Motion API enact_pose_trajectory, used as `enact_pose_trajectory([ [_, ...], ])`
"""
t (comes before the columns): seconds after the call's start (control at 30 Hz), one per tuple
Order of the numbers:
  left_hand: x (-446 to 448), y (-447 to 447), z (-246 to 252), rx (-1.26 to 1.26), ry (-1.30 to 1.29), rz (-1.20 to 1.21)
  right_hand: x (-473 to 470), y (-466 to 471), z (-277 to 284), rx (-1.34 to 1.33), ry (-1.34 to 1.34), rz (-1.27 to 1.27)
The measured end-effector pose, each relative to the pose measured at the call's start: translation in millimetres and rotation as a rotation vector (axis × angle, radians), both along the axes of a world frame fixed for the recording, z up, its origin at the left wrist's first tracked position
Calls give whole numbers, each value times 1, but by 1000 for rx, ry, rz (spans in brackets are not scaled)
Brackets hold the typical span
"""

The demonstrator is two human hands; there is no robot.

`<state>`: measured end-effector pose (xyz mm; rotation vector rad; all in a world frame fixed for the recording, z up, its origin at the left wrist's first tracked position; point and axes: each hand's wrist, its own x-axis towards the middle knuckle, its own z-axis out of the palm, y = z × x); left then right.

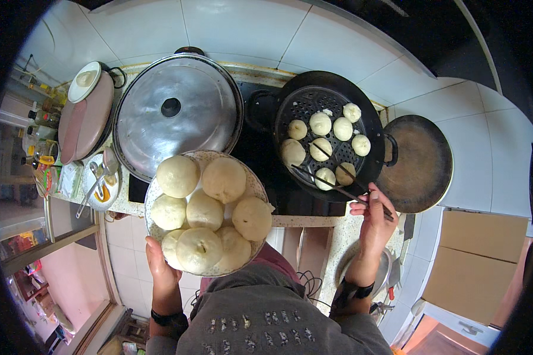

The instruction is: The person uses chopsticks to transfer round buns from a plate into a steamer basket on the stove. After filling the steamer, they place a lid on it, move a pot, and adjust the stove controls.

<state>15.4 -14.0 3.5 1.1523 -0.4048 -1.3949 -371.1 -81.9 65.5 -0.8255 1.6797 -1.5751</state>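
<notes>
My left hand [161,261] grips the lower left rim of a speckled plate [254,177], held up in front of my body. Several steamed buns [198,249] are heaped on it. My right hand [377,213] holds a pair of dark chopsticks [344,193], their tips spread over the black wok [373,111]. Inside the wok, a perforated steamer rack [300,100] carries several smaller buns [320,123]. One chopstick tip points to the left side of the rack; the other crosses a bun. Whether either touches a bun I cannot tell.
Left of the wok sits a large pan under a domed metal lid [146,128]. A dark pan [419,164] leans at the right wall. Farther left are a pink lid [77,128], a dish with spoons [98,197] and bottles [44,133]. The counter edge [311,221] runs before me.
</notes>
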Motion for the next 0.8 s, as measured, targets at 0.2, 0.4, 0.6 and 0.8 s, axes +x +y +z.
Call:
enact_pose_trajectory([
  [0.2,-4,-5,1,-7,-18,21,19,-2,-13,26,50,133],
  [0.4,-3,-6,-4,-40,-9,0,9,-6,-18,31,-60,53],
  [0.6,2,-3,-8,-30,9,-9,-19,-5,-19,4,-137,-53],
  [0.8,3,-3,-10,-23,10,3,-25,0,-11,-50,-89,-75],
])
